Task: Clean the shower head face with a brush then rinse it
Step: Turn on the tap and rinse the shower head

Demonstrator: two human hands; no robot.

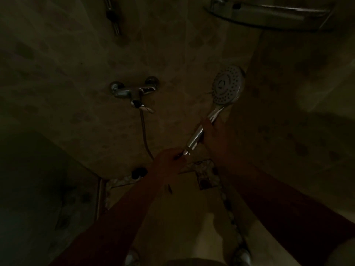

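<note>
The scene is very dark. A chrome hand shower [227, 84] is held up in front of the tiled wall, its round white face with several nozzle holes turned toward me. My right hand [216, 132] grips its chrome handle in the middle. My left hand [169, 160] pinches the lower end of the handle where the hose joins. The metal hose [143, 129] runs from there up to the wall mixer. No brush is visible.
A chrome mixer tap [134, 91] is mounted on the wall at centre. A vertical rail [113, 16] stands at the upper left and a corner shelf [269, 14] at the upper right. A floor drain [204, 182] lies below the hands.
</note>
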